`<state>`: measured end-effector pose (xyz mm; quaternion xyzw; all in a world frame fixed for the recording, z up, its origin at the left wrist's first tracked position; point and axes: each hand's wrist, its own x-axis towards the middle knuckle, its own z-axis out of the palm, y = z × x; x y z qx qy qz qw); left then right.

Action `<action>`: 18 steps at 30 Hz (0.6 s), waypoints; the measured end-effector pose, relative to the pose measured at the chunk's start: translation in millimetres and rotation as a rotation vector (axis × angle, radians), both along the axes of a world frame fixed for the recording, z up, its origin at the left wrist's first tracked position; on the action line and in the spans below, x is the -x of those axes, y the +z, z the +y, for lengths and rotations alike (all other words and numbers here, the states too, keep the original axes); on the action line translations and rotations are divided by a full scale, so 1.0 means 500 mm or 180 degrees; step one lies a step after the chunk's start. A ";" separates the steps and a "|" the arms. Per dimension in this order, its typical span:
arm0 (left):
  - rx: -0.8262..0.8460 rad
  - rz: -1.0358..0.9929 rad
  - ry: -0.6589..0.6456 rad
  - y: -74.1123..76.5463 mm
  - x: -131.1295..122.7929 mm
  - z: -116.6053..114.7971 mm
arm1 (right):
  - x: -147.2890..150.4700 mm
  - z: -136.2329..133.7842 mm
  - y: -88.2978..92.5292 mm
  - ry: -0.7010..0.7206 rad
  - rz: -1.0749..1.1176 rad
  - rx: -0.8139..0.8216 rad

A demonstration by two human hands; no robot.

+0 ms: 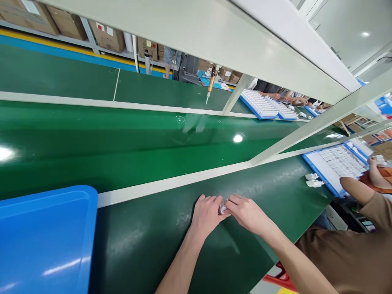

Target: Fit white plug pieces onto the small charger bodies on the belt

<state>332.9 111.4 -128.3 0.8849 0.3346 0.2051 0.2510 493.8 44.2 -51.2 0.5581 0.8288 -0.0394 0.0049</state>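
Over the green bench top (147, 245), my left hand (208, 212) and my right hand (245, 210) meet with their fingertips close together. Between them sits a small whitish-grey piece (222, 209), mostly covered by the fingers, so its kind cannot be made out. The left fingers curl round it from one side, and the right thumb and fingers pinch it from the other. Further right on the bench lie a few small white plastic parts (314, 179), apart from both hands.
A blue tray (94, 228) stands at the left. Blue trays of white parts (324, 163) lie at the right, beside a co-worker in a brown shirt (346, 253). A white frame post (288, 136) rises past the green conveyor belt (153, 155). An orange dispensing tool (211, 81) hangs beyond.
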 end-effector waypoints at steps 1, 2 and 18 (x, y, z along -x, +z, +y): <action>-0.0013 -0.0001 0.0005 -0.002 0.000 0.000 | 0.000 0.000 0.001 0.0008 -0.0012 0.0011; -0.0022 -0.0002 0.0009 -0.003 -0.001 -0.001 | 0.000 0.000 0.002 0.0017 -0.0020 0.0015; 0.0108 -0.0008 0.0026 0.000 -0.003 -0.002 | -0.013 0.005 -0.022 0.0039 0.0413 0.0005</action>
